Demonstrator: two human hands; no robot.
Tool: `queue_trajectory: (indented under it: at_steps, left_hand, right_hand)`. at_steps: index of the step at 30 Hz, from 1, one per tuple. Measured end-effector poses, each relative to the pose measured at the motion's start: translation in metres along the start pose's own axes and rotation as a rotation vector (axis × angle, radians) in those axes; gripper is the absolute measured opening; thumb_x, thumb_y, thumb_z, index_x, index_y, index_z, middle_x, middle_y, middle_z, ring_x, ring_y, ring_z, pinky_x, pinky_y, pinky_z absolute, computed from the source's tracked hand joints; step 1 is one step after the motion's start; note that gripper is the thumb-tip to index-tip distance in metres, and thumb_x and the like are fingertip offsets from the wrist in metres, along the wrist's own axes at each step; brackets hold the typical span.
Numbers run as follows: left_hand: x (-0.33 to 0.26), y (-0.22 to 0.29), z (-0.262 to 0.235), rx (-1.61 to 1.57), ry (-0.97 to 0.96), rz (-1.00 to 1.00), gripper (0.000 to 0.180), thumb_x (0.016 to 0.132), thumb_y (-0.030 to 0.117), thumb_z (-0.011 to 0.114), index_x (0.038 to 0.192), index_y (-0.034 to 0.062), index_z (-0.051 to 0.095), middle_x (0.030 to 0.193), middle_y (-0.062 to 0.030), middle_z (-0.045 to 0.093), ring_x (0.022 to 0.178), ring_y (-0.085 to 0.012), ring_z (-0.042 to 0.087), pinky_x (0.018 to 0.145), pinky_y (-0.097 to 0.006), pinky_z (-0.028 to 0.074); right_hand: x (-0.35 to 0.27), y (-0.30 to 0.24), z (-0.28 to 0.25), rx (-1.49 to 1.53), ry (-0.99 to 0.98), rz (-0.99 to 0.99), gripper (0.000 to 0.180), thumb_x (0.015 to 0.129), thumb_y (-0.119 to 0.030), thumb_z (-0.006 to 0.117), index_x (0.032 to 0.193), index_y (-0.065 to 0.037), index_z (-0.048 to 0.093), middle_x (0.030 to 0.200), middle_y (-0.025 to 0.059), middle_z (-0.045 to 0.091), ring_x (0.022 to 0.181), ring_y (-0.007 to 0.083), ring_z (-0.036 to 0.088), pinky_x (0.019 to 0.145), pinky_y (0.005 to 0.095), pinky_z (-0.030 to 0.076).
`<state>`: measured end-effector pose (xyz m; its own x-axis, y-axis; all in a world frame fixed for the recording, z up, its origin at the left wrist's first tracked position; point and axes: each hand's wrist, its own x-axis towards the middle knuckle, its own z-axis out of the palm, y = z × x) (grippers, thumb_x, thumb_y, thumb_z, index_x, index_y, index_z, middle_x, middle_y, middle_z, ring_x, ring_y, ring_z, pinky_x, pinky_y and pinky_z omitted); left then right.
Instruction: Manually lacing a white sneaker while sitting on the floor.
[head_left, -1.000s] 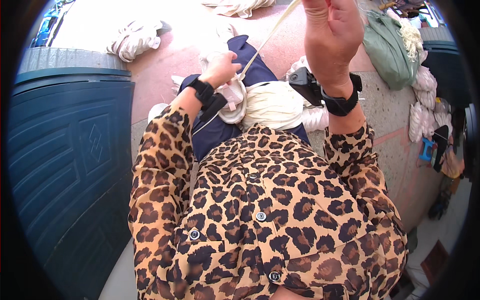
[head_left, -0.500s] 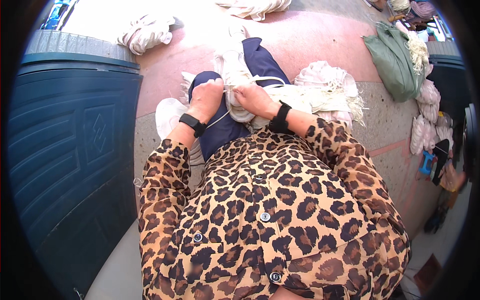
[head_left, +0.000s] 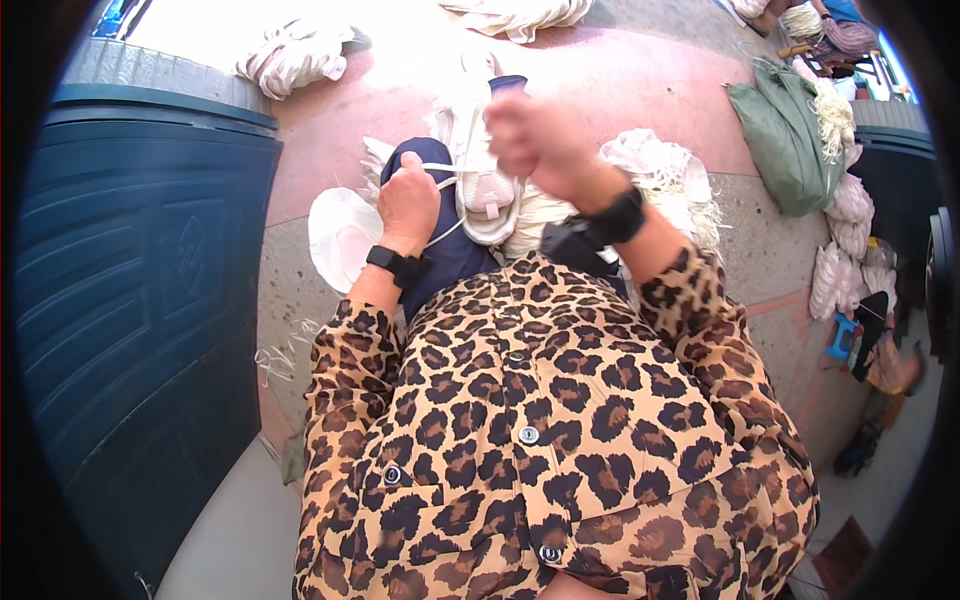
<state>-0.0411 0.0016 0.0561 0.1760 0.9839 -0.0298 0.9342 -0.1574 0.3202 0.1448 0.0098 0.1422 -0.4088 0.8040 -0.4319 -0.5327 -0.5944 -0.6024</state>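
Note:
A white sneaker with a pink patch at its heel end lies over my lap, between my dark blue trouser legs. My left hand is closed beside it, pinching a cream shoelace that runs across to the shoe. Another stretch of lace trails from the shoe toward my left wrist. Above and right of the sneaker my right hand is lifted, blurred, its fingers curled; what they hold cannot be made out. Cream laces bundled with pale fabric pieces lie just right of my lap.
A white rounded piece is left of my knee. Blue panelled doors stand at left. A green sack and pale bundles line the right side. Another person's hand shows at lower right; someone sits at the far right.
My right hand has moved away from my left, up and to the right, uncovering the sneaker's heel end. My left hand stays near the knee with the lace.

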Motion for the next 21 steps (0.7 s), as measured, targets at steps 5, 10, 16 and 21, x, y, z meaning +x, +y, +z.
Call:
queue_trajectory:
  at_steps: [5,10,16,21]
  left_hand:
    - [0.012,0.001,-0.009,-0.228,-0.142,0.024,0.017,0.077,0.014,0.050,0.084,-0.0015,0.054,0.073,-0.0225,0.060,0.070,-0.0395,0.059,0.063,-0.043,0.048]
    - [0.018,0.035,-0.047,-0.950,-0.669,-0.100,0.023,0.083,0.016,0.055,0.101,0.0005,0.059,0.073,-0.0027,0.058,0.058,-0.0033,0.051,0.053,-0.018,0.044]
    - [0.026,0.049,-0.082,-1.202,-0.705,0.016,0.021,0.087,0.019,0.052,0.095,0.0013,0.059,0.070,-0.0009,0.055,0.059,-0.0052,0.050,0.054,-0.017,0.042]
    - [0.020,0.024,-0.092,-1.334,-0.627,-0.101,0.019,0.089,0.017,0.049,0.088,-0.0007,0.057,0.067,-0.0007,0.053,0.056,-0.0065,0.049,0.050,-0.017,0.038]
  right_hand:
    - [-0.051,-0.091,0.048,0.255,-0.445,-0.254,0.021,0.089,-0.018,0.038,0.069,-0.011,0.040,0.049,-0.0060,0.028,0.039,0.0054,0.025,0.037,0.0206,0.022]
    - [-0.037,-0.084,0.053,0.029,-0.418,-0.339,0.018,0.088,-0.016,0.037,0.072,-0.009,0.042,0.049,-0.0064,0.027,0.039,0.0058,0.023,0.037,0.0206,0.020]
    - [-0.009,-0.081,0.027,0.059,0.064,-0.740,0.017,0.084,-0.014,0.041,0.071,-0.007,0.049,0.074,0.0047,0.055,0.074,0.0179,0.052,0.069,0.0312,0.042]
    - [0.006,-0.083,-0.085,0.194,0.088,-0.543,0.021,0.087,-0.020,0.044,0.070,-0.008,0.046,0.067,0.0020,0.048,0.064,0.0143,0.043,0.060,0.0299,0.035]
